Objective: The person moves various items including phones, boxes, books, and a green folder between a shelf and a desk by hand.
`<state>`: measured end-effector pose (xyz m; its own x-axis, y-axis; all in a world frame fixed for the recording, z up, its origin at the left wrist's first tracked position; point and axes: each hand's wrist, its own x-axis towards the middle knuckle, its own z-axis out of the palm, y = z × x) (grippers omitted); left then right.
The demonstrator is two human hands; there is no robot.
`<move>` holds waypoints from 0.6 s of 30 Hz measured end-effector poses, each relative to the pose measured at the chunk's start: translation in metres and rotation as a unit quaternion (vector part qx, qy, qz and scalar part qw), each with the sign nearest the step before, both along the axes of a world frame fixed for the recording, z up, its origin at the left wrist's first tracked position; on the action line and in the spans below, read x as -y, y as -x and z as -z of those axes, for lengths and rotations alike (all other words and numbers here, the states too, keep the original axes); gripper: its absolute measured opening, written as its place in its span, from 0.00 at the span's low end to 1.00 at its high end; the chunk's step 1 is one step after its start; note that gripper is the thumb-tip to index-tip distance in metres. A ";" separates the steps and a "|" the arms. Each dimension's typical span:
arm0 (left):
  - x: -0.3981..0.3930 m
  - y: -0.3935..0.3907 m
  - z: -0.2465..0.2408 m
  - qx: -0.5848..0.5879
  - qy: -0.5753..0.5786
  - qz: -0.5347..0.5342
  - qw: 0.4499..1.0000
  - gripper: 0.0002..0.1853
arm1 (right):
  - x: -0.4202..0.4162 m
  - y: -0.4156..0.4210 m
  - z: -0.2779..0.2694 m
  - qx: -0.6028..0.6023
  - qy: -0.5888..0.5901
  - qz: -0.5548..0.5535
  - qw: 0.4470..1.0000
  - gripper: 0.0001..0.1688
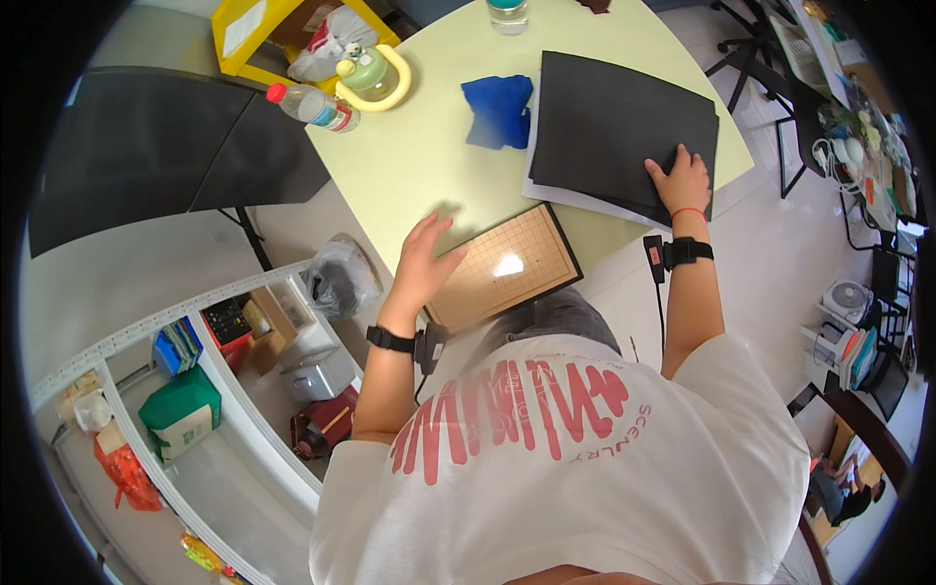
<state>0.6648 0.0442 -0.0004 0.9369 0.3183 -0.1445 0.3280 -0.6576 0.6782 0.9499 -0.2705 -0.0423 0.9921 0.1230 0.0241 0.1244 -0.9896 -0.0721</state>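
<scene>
A wooden game board with a printed grid and dark rim (541, 256) lies at the near edge of the pale yellow table (409, 175), partly over the edge. My left hand (428, 263) is at the board's left end, fingers apart; whether it touches the board cannot be told. Flat on a stack of large black sheets (607, 131) rests my right hand (684, 183), fingers spread. White sheets (578, 202) stick out under the black ones. To the left of the stack lies a crumpled blue cloth (499, 113).
A plastic bottle with a red cap (314, 107) and a green cup with a yellow ring handle (373, 77) stand at the table's left edge. A clear jar (507, 16) is at the far side. White shelving (241, 395) stands left; a person (848, 497) is far right.
</scene>
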 end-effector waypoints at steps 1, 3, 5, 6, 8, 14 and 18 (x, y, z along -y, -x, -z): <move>0.005 -0.012 0.002 0.014 0.004 0.012 1.000 0.27 | 0.004 -0.005 0.002 -0.012 -0.009 -0.012 1.000 0.44; 0.026 -0.042 0.012 0.054 0.016 0.048 0.997 0.29 | 0.019 -0.009 0.012 -0.011 0.001 -0.053 0.999 0.44; 0.047 -0.070 0.022 0.088 -0.001 0.076 0.993 0.31 | 0.029 -0.005 0.010 0.006 -0.040 -0.071 0.997 0.42; 0.054 -0.087 0.020 0.082 -0.004 0.067 0.994 0.32 | 0.032 -0.010 0.014 0.037 -0.057 -0.051 0.996 0.42; 0.067 -0.122 0.012 0.069 -0.013 0.049 0.996 0.34 | 0.051 -0.029 0.013 -0.039 -0.104 -0.031 0.993 0.42; 0.087 -0.167 0.030 -0.024 -0.046 -0.065 0.997 0.36 | 0.116 -0.084 0.054 -0.301 -0.405 0.047 0.862 0.42; 0.103 -0.178 0.014 -0.097 0.015 -0.115 0.989 0.39 | 0.114 -0.080 0.046 -0.368 -0.490 0.033 0.789 0.36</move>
<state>0.8430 -0.0592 -0.0146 0.7944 0.5124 -0.3263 0.5917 -0.5314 0.6062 1.0300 -0.3848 -0.0887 0.7847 0.3508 -0.5111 -0.3588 -0.4154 -0.8359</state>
